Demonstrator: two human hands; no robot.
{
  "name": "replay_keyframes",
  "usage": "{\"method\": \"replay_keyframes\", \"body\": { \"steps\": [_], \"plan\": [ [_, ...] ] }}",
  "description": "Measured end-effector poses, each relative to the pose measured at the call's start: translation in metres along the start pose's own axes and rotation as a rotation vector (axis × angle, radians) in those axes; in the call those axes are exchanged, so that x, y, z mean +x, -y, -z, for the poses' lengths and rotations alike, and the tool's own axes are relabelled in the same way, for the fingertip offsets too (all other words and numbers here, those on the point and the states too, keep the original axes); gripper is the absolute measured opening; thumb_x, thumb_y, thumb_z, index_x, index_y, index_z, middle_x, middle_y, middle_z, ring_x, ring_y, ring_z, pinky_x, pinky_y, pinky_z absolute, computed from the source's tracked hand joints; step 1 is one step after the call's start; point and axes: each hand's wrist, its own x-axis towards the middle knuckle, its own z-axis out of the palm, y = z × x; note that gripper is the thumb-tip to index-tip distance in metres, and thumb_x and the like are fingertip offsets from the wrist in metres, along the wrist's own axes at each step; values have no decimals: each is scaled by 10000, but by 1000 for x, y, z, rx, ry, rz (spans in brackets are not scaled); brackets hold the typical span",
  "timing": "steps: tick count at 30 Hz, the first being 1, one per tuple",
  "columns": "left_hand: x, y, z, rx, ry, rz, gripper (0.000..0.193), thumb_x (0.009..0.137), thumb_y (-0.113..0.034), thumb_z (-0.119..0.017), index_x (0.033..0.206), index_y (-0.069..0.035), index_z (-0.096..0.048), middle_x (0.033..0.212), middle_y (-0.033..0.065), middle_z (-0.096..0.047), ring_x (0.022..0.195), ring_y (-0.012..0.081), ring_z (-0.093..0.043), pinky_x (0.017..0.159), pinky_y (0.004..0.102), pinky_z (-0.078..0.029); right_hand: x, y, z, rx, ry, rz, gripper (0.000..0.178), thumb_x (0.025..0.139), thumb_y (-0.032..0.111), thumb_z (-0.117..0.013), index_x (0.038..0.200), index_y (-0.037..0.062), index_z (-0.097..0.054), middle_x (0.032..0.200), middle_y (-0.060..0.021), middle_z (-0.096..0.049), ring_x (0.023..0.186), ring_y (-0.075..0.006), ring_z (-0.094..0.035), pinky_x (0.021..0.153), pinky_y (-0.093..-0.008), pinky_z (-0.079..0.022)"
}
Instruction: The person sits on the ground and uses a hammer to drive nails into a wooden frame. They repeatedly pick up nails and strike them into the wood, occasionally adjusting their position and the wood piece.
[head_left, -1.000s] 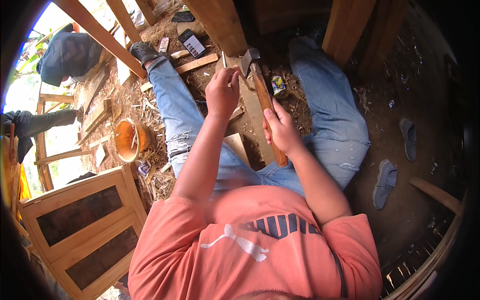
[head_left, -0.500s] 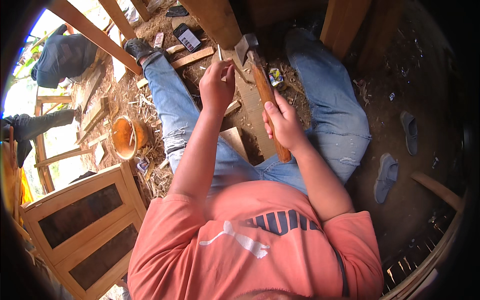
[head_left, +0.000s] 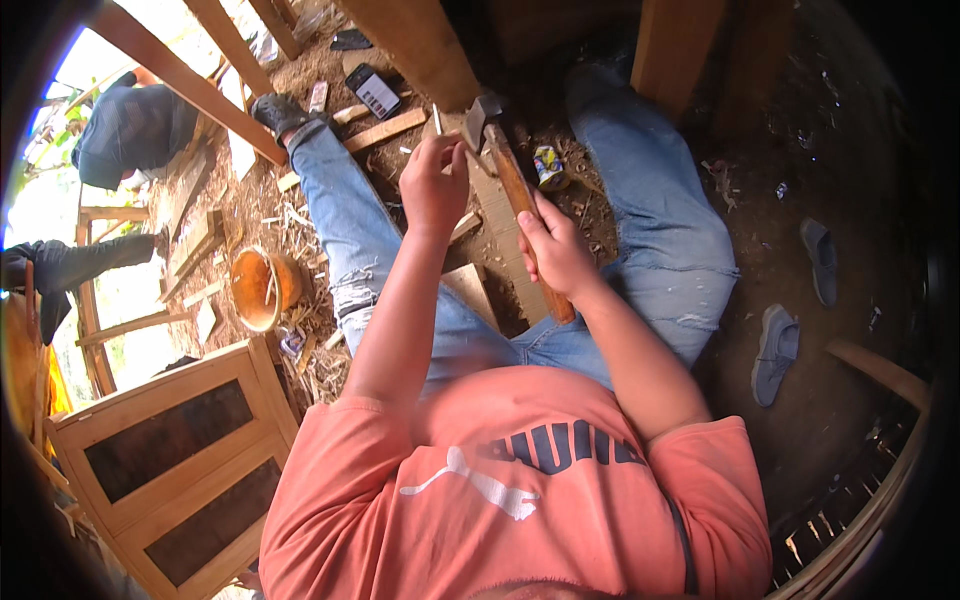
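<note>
My right hand (head_left: 555,246) is wrapped round the wooden handle of a hatchet (head_left: 515,182), which slants up between my legs with its dark metal head at the top. The head sits just beside the fingers of my left hand (head_left: 434,188). Those fingers are closed in a pinch, and a thin pale stick (head_left: 437,121) shows past them; its held part is hidden. Below the hatchet a flat wooden board (head_left: 507,225) lies on the ground between my jeans-clad legs. A small yellow packet (head_left: 549,167) is just right of the handle.
An orange bucket (head_left: 256,288) stands left of my leg among wood shavings. A phone (head_left: 373,91) lies near my left foot. A panelled wooden frame (head_left: 180,445) leans at lower left. Grey shoes (head_left: 775,355) lie at right. Wooden posts (head_left: 420,50) rise ahead. Another person (head_left: 135,130) bends at far left.
The whole view has shifted slightly. The hatchet head has come a little lower and closer to my left fingers. Both hands keep their grip.
</note>
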Motion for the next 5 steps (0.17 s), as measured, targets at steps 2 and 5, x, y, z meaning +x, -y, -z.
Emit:
{"method": "replay_keyframes", "body": {
  "steps": [2, 5],
  "plan": [
    [1, 3, 4, 17, 10, -21, 104, 977, -60, -786, 1073, -68, -749, 972, 131, -792, 854, 289, -814, 753, 393, -628, -1, 8, -4, 25, 1, 24, 553, 1175, 284, -573, 1694, 129, -458, 788, 23, -567, 582, -64, -531, 521, -271, -488],
    [-7, 4, 7, 42, 27, -35, 113, 977, -67, -789, 1084, -76, -753, 978, 132, -794, 861, 288, -816, 757, 390, -630, -6, 16, -3, -10, 20, 104, 595, 1170, 284, -587, 1725, 159, -414, 822, 10, -587, 594, -64, -545, 545, -265, -502]
  ]
}}
